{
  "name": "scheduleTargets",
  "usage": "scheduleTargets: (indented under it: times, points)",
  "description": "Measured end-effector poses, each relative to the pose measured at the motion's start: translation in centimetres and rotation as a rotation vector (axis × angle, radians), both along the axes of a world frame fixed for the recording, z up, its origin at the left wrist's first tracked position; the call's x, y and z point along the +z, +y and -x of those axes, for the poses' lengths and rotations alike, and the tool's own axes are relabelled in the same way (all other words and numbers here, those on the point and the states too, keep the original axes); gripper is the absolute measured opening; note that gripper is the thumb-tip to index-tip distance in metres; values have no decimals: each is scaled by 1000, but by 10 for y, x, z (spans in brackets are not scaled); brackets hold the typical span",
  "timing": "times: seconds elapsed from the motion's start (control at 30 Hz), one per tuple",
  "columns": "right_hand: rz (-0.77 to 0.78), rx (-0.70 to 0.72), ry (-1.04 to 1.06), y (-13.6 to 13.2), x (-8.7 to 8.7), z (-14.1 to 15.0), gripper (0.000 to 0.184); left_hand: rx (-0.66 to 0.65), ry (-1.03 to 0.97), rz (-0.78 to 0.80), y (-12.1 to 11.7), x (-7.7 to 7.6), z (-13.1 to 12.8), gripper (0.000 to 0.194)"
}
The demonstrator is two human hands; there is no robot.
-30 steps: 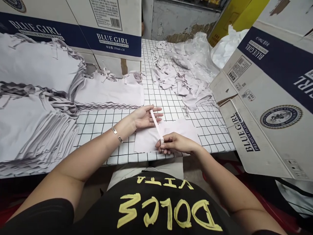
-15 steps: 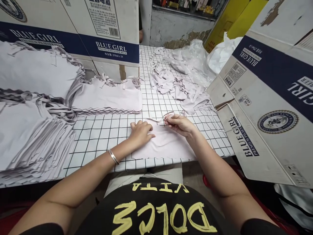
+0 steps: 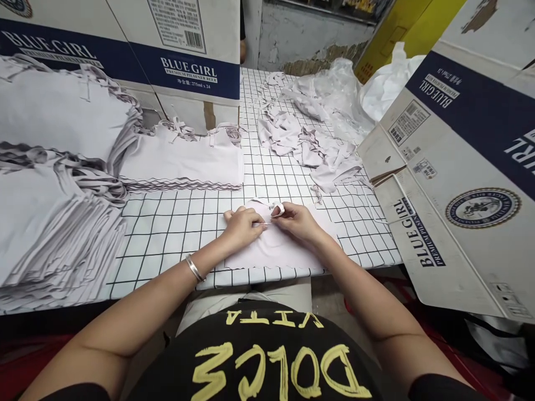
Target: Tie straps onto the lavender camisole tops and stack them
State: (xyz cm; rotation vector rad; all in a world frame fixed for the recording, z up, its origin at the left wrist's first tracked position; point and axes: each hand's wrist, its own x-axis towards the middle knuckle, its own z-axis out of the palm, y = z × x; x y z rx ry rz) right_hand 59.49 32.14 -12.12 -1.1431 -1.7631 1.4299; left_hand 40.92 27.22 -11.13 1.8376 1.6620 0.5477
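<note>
A pale pink garment [image 3: 278, 253] lies flat on the table close to my body, its wavy hem toward me. My left hand [image 3: 243, 228] rests on its left part, with thumb and forefinger pinched together at the cloth near the upper edge. My right hand [image 3: 296, 220] is closed on the garment's thin strap [image 3: 279, 209], which curls in a loop over the fingertips. Both sets of fingertips nearly meet above the garment. A fine pale strand seems to run between them. The exact pinch of the left fingers is partly hidden.
Stacks of similar garments [image 3: 62, 228] fill the left side, with another pile [image 3: 184, 161] behind. Beer cartons stand at the back left [image 3: 188, 72] and right [image 3: 468, 167]. Loose fabric pieces [image 3: 305, 142] and a clear plastic bag [image 3: 321, 92] lie on the checkered tablecloth [image 3: 167, 228].
My right hand has moved left and slightly toward me, bringing the strap close to my left fingertips. My left thumb and forefinger have come together. The view has shifted slightly.
</note>
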Motion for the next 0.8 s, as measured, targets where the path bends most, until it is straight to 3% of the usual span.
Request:
scheduleTargets:
  times: [0.37, 0.8]
  points:
    - [-160, 63, -86, -4, -4, -1, 10, 1, -34, 1, 1, 2, 1, 16]
    - [-125, 20, -51, -12, -6, 12, 7, -15, -24, 31, 3, -2, 1, 26]
